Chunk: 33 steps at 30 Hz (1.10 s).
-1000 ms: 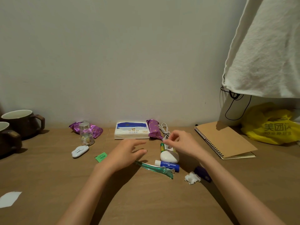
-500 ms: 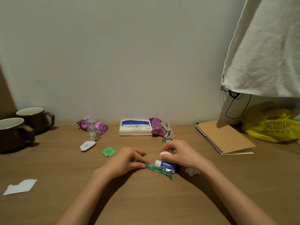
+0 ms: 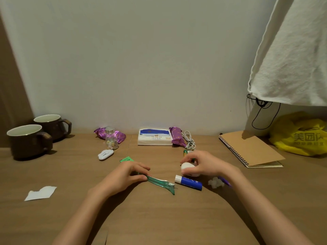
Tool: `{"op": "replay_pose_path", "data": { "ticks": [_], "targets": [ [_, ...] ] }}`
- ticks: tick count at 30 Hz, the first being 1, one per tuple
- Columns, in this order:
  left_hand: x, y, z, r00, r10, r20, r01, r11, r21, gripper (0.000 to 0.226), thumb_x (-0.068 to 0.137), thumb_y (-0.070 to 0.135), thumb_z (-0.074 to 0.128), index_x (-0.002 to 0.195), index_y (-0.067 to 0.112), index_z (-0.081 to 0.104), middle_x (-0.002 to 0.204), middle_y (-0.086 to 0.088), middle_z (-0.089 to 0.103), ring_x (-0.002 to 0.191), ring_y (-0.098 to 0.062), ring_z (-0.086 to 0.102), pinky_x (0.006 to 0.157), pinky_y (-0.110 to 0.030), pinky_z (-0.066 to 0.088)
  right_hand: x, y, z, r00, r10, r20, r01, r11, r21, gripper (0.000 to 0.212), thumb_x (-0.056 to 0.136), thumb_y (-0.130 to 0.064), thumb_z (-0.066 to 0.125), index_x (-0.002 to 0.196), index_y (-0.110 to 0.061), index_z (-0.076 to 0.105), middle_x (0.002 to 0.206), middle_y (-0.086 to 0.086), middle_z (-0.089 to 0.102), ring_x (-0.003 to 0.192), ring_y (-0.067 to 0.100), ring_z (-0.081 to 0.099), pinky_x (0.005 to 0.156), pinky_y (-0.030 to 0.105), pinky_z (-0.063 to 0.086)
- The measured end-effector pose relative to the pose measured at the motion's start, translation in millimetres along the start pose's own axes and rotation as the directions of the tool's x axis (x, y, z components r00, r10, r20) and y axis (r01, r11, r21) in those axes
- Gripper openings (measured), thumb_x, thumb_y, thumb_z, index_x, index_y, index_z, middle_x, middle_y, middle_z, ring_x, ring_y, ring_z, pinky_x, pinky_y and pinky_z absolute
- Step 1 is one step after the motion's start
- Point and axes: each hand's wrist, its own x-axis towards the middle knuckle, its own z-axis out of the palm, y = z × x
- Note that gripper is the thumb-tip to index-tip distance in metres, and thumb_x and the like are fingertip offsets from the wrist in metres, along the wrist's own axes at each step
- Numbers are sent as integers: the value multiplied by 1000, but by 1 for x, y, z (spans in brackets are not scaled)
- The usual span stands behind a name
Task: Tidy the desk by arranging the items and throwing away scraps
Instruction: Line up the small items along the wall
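far left of the tissue pack [image 3: 154, 139], a torn paper scrap [image 3: 41, 193] lies on the desk [image 3: 159, 218]. in front of the pack, the left hand [image 3: 123, 175] pinches one end of a green clip [image 3: 161, 183] between thumb and fingers. front-right of the pack, the right hand [image 3: 205, 163] curls over a small white oval case [image 3: 186, 167], with a blue tube [image 3: 188, 182] and a crumpled white scrap [image 3: 215, 182] just beside it.

wooden desk [image 3: 159, 218], mugs [image 3: 28, 140], notebook [image 3: 249, 149], tissue pack [image 3: 154, 138]

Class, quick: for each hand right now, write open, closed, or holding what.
Left hand: closed, pinching the end of the green plastic clip.
Right hand: closed, gripping the small white oval object.
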Motion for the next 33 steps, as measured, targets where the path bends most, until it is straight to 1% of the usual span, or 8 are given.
{"op": "replay_pose_path", "data": {
  "ticks": [3,8,11,14,17,21,28,33],
  "targets": [
    [-7,-4,-5,999,-8,-40,7,1000,-24,20,87,19,64,102,30,72,116,14,65,107,12,54,92,-7,40,-3,2,3,999,0,32,0,1000,-17,51,77,-49,72,124,-34,58,128,-12,55,111,5,49,94,23,45],
    [-16,-6,-18,983,-25,-182,4,993,-115,21,87,14,63,94,31,73,91,18,71,91,1,63,80,-13,48,-2,-6,4,995,-5,-98,6,1000,6,53,79,-41,73,128,-31,55,129,-9,54,104,3,49,83,19,41],
    [-20,-5,-27,932,-66,-358,1,984,-179,20,86,9,63,95,25,71,88,15,70,85,-3,62,72,-10,48,5,-26,1,973,-36,-227,61,992,107,54,80,-37,73,130,-30,53,120,-10,55,94,0,53,72,13,42],
    [-19,-11,-37,867,-89,-491,30,992,-126,20,86,9,63,99,23,70,89,18,65,84,-1,60,70,-13,47,28,-47,-2,946,-127,-297,159,984,86,55,81,-35,73,131,-25,52,127,-6,57,103,3,52,84,17,45],
    [-13,-29,-44,797,-85,-598,113,994,8,20,86,15,64,101,25,72,94,14,67,89,-2,55,75,-23,44,60,-73,-2,932,-177,-316,218,971,101,51,81,-33,73,128,-20,55,125,-4,60,102,4,53,83,17,44],
    [-4,-42,-48,770,-99,-630,203,975,96,20,86,20,65,105,25,72,98,8,69,94,-13,54,77,-29,45,113,-105,2,923,-209,-324,246,966,80,52,81,-29,74,127,-13,57,124,3,62,105,13,57,88,26,47],
    [3,-54,-38,738,-121,-664,301,939,165,24,90,29,58,112,30,67,106,9,67,96,-11,50,81,-31,45,192,-123,24,945,-219,-242,218,976,-32,52,82,-28,73,129,-10,56,126,8,59,111,22,55,86,25,41],
    [6,-68,-40,715,-102,-692,337,917,213,22,91,32,56,110,34,67,103,13,67,85,-6,41,69,-25,32,224,-123,39,964,-193,-184,189,981,-42,54,84,-26,71,132,-10,54,131,7,58,115,21,55,90,27,45]
  ]
}}
